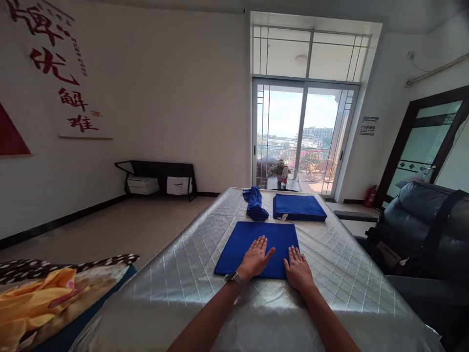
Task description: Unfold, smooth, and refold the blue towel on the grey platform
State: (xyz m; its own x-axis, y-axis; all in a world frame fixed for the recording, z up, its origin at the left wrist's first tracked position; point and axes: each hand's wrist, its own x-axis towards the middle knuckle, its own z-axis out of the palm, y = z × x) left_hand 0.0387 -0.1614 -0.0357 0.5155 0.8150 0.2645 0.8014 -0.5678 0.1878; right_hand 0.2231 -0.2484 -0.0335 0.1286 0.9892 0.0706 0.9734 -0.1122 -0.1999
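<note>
A flat, rectangular piece of folded blue cloth (238,244) lies on the silver quilted table cover (183,259) in front of me. My left hand (256,256) rests palm down on the cloth, fingers stretched out; a watch is on that wrist. At the cloth's right edge, near the lower corner, my right hand (298,269) lies flat with its fingers extended. Beyond the cloth, a neat stack of folded blue cloths (300,206) sits at the far right, a small white tag showing at its front. Left of that stack is a crumpled blue cloth (255,203).
A black padded chair (417,230) with a bag strap stands close on the right. Yellow patterned bedding (44,303) is at the lower left. By the wall is a black low stand (161,171) with white boxes. Glass sliding doors (300,137) lie beyond the table.
</note>
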